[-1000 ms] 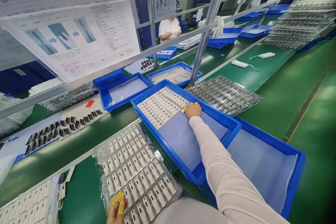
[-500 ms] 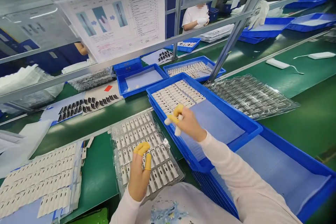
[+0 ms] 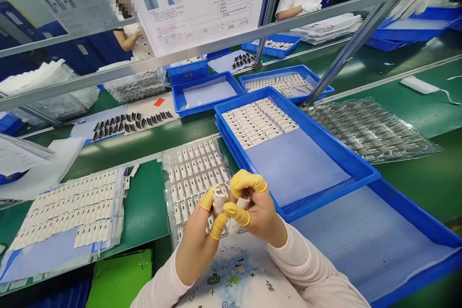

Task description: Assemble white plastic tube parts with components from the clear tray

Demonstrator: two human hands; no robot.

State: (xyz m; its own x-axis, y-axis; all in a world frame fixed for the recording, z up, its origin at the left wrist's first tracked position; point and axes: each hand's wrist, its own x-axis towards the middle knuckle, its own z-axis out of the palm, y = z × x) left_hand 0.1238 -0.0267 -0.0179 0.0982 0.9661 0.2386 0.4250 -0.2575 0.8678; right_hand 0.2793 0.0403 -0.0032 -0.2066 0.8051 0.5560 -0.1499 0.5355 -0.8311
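My left hand [image 3: 198, 240], with yellow finger cots, is closed on a small white plastic shell [image 3: 218, 200], pinched between thumb and fingertips. Close beside it, my right hand [image 3: 265, 214] grips another white plastic piece [image 3: 234, 225], partly covered by its yellow-tipped fingers. Both hands meet in front of my chest, and I cannot tell whether the two pieces touch. Behind them lies a clear blister tray [image 3: 166, 173] filled with rows of white slotted shells [image 3: 197, 166]. To the right stands a blue tray [image 3: 325, 202] with similar shells lined up at its far end.
At left, white shells [image 3: 72, 202] cover a stacked sheet. Dark curved parts [image 3: 108, 127] lie beyond. A metal frame rail [image 3: 202, 50] with a hanging instruction sheet [image 3: 202, 9] crosses ahead. Another blue tray [image 3: 407, 202] sits lower right. Two people are across the bench.
My right hand has come down and left from above the blue tray to meet my left hand. My left hand has moved slightly right and now holds a shell. The view has shifted.
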